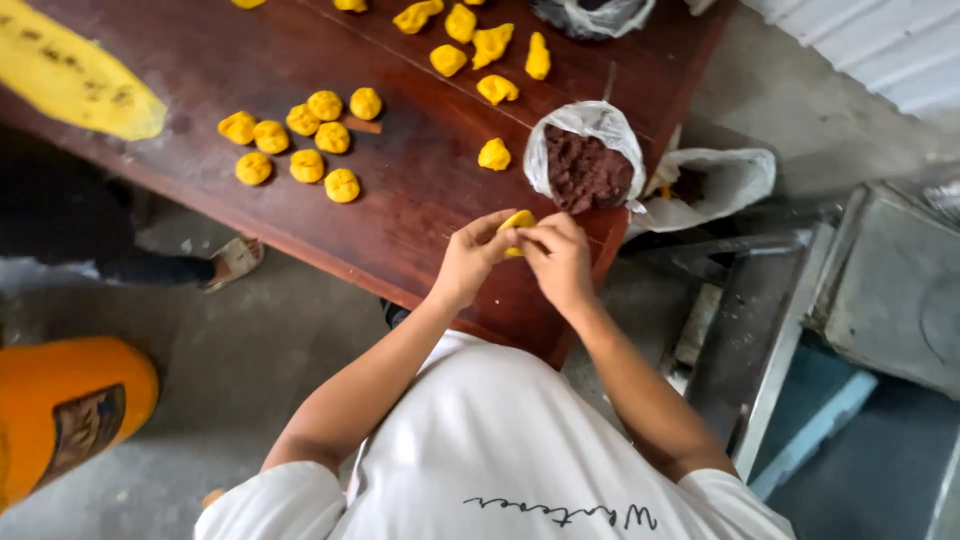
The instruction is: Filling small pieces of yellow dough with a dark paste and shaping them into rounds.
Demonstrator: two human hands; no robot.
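Note:
My left hand and my right hand meet over the near corner of a dark wooden table, both pinching one small piece of yellow dough. Just beyond my fingers stands a white plastic bag of dark brown paste, its mouth rolled open. A loose yellow dough piece lies left of that bag. Further left, several round yellow dough balls sit in a cluster. More irregular yellow pieces lie at the far side.
A second white bag hangs off the table's right edge. Another bag sits at the far edge. An orange container stands on the concrete floor at left; metal frames and a grey box are at right. A sandalled foot shows under the table.

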